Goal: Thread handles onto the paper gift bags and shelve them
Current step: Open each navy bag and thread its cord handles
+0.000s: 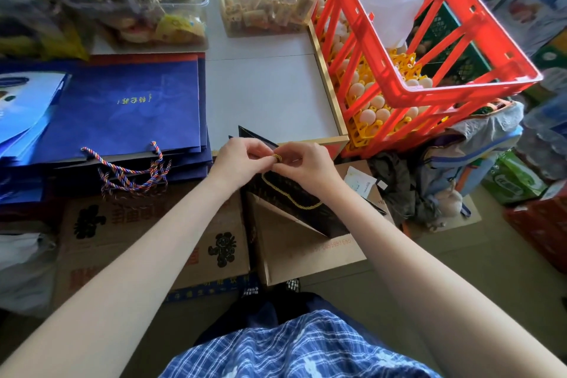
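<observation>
Gold cord (pixel 291 198) going onto our dark paper bag (pixel 306 209), light and crease-prone.
We're pinching the limp cord's end above the bag with left hand (pixel 237 159) and right hand (pixel 302 164).

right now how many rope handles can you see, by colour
gold rope handle, on the black bag held by left hand and right hand: 1
multicolour rope handles, on the blue bags: 2
total: 3
</observation>
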